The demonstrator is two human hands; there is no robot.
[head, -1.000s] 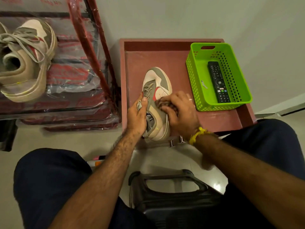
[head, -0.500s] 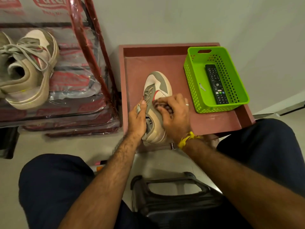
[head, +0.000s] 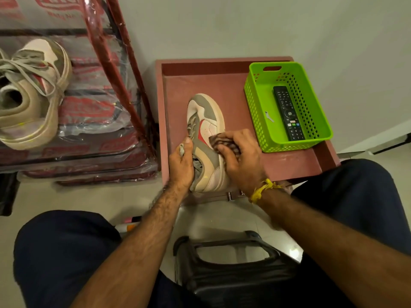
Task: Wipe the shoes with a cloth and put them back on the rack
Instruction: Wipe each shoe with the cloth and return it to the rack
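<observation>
1. A grey, white and beige sneaker with a red side stripe [head: 205,130] is lying on the reddish-brown wooden tray [head: 289,161] in front of me, toe pointing away, heel toward my knees.
2. My left hand [head: 181,167] is gripping its left side near the collar, fingers curled round the upper and thumb lying along the laces.
3. My right hand [head: 242,161] is clenching a dark brown checked cloth [head: 219,140] and pressing it against the shoe's right side, just behind the red stripe.
4. On the same tray, right of the shoe, a bright green perforated plastic basket [head: 320,121] is holding a black remote control [head: 288,113] and a small pale key-like piece.
5. To my left, the matching beige sneaker with loose laces [head: 29,94] is sitting on the plastic-wrapped red metal rack [head: 115,54].
</observation>
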